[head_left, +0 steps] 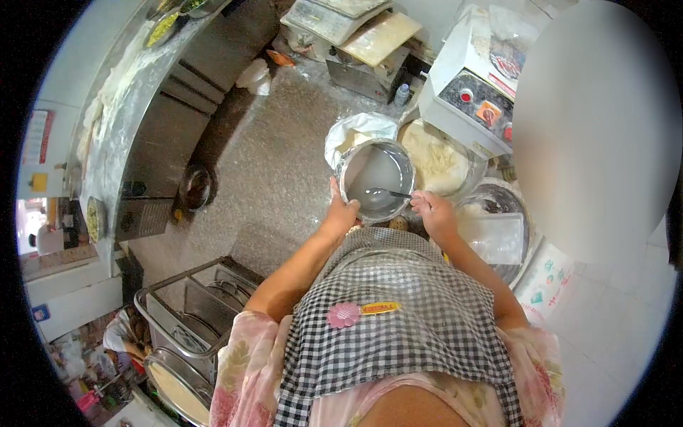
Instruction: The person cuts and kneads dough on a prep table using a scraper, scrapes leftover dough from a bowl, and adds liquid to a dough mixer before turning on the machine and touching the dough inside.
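My left hand (341, 208) is closed on the near left rim of a round metal pot (410, 171), thumb toward the inside. Cloudy whitish liquid (378, 171) fills the lower part of the pot. From the right, my right hand (434, 212) grips the dark handle of a spoon (390, 193), whose bowl lies at the liquid near the pot's close side. Behind the pot, an open white bag (341, 139) touches or nearly touches it. A large mass of pale dough (432, 158) rests to the right of the pot.
A floury machine (455, 107) with red buttons stands at the back right. Below it is a wide basin (525, 213) holding a clear plastic tub (494, 238). A metal rack cart (160, 288) stands near left, a long steel counter (153, 121) far left. A scale (334, 21) is at the back.
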Demonstrator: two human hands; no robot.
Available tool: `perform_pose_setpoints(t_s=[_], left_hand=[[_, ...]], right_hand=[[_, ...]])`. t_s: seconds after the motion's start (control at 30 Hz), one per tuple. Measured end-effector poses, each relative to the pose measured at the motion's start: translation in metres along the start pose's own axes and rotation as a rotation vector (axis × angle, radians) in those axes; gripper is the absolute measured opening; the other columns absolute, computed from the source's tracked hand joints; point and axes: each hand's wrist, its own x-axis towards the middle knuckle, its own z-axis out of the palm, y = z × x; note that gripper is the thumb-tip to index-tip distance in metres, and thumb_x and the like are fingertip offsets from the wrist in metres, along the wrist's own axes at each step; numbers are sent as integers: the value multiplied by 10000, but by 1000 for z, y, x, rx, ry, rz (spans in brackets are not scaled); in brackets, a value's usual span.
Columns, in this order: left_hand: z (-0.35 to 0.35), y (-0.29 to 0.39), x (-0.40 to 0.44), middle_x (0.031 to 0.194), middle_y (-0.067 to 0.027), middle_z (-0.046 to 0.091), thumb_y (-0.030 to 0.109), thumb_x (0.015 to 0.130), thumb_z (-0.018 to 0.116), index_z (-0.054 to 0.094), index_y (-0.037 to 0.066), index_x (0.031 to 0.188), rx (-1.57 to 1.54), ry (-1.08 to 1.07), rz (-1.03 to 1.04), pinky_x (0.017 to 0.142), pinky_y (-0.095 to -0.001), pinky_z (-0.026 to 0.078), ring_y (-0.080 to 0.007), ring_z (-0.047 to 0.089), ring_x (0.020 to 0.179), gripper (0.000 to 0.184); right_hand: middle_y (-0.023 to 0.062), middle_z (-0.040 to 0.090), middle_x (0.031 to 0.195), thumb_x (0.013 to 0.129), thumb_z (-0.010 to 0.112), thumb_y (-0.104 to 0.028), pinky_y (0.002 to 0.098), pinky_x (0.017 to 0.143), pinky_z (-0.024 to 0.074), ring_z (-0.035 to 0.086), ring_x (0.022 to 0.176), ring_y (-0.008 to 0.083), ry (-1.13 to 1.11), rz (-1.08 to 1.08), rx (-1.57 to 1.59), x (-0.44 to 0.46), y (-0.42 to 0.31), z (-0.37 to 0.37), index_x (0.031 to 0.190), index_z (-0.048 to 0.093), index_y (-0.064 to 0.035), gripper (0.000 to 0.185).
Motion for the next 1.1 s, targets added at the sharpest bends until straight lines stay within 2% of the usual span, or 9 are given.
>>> perform_pose_setpoints(t_s=[0.17,0.37,0.5,0.6,0.7,0.77,0.87,0.97,1.1], left_hand=[[3,3,-2,1312,-208,328,34,804,427,-179,111,1362,-8,12,-54,583,-308,523,-251,545,915,828],[8,0,-3,1325,-194,316,22,816,400,-196,130,1358,-13,7,-87,583,-303,523,-256,541,966,813],[12,4,-7,1332,-176,316,17,820,401,-207,133,1354,-14,-20,-65,580,-297,522,-266,534,993,817],[14,0,-6,1287,-182,349,21,771,393,-82,165,1378,-4,-14,-54,636,-353,534,-321,527,1012,784],[18,5,-9,1329,-172,321,30,809,417,-197,125,1358,-20,-21,-78,597,-301,518,-269,530,994,829],[19,2,-6,1329,-174,323,30,805,423,-188,122,1361,-6,-20,-73,600,-308,514,-267,529,991,832],[22,-2,-4,1329,-177,325,26,802,429,-180,120,1365,-20,-6,-64,598,-313,509,-265,530,983,834],[23,-6,-1,1329,-177,326,24,805,429,-180,120,1364,-23,6,-56,595,-306,504,-262,532,974,832],[24,-8,0,1329,-177,326,23,810,425,-187,120,1362,-34,-5,-71,590,-296,499,-257,537,957,830]], right_hand=[[117,608,786,878,415,-84,253,594,489,563,643,131,48,229,275,2,-2,-3,1002,561,29,222],[104,606,779,869,441,-105,244,568,485,554,630,123,80,344,420,0,-9,-15,1002,553,37,224],[108,610,786,866,452,-112,245,574,485,551,621,122,106,362,435,0,-11,-21,998,554,44,228],[110,613,792,869,449,-111,247,582,486,558,630,123,115,310,345,-1,-11,-22,996,558,43,227],[109,612,784,865,450,-99,247,576,483,560,627,125,104,166,183,-2,-6,-21,993,565,36,218],[109,606,764,852,458,-76,245,551,473,554,606,126,94,46,48,-4,2,-19,992,571,22,206],[112,607,765,849,463,-79,252,558,480,561,608,133,70,101,122,-6,7,-18,985,577,14,200],[115,606,763,850,455,-80,260,555,486,561,599,137,106,258,329,-5,14,-18,983,576,12,202],[118,603,764,858,438,-88,258,563,493,559,602,134,121,342,409,-4,8,-26,983,566,28,213]])
